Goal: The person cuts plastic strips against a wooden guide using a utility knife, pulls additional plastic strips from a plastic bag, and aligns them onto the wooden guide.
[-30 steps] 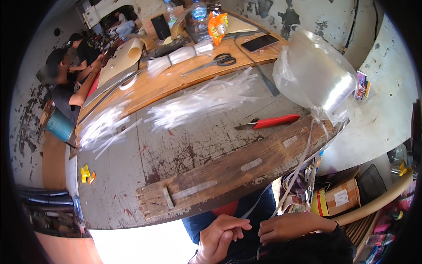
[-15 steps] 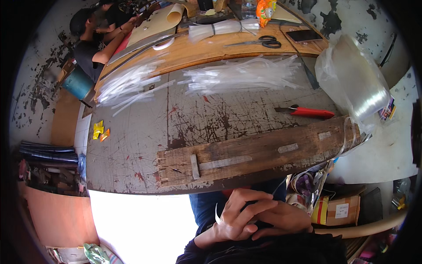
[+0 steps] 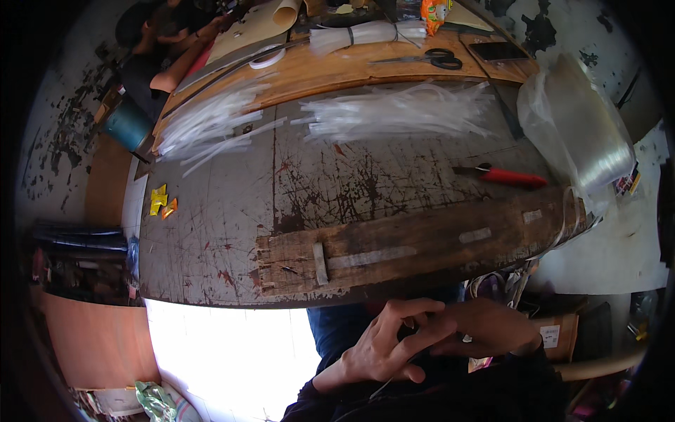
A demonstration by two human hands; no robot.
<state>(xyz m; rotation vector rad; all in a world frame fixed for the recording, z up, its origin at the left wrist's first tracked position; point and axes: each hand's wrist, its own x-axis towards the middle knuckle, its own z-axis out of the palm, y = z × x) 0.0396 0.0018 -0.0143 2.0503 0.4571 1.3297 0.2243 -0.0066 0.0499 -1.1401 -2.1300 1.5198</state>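
Observation:
Both my hands are together below the table's front edge, close to my body. My left hand (image 3: 397,344) is closed with curled fingers, and a thin plastic strip (image 3: 382,389) trails below it. Behind and touching it, my right hand (image 3: 489,327) is closed too, its fingertips mostly covered by the left. What the right fingers hold is hidden. Nearest on the table lies a worn wooden board (image 3: 380,260) with a short crossbar (image 3: 320,263) near its left end. Clear strips (image 3: 401,112) lie in a loose pile farther back, with another strip pile (image 3: 204,126) to the left.
A red-handled cutter (image 3: 510,176) lies beyond the board. At right stands a bagged roll of clear plastic (image 3: 598,133). Scissors (image 3: 429,60), a tied strip bundle (image 3: 365,35), a tape roll (image 3: 267,58) and a phone (image 3: 498,51) lie at the back. Yellow wrappers (image 3: 159,200) sit left. A person (image 3: 151,70) works far left.
My right hand and forearm have shifted right, and my left hand has turned slightly. The strip curving beside my left wrist now shows below that hand. The whole view has shifted a little.

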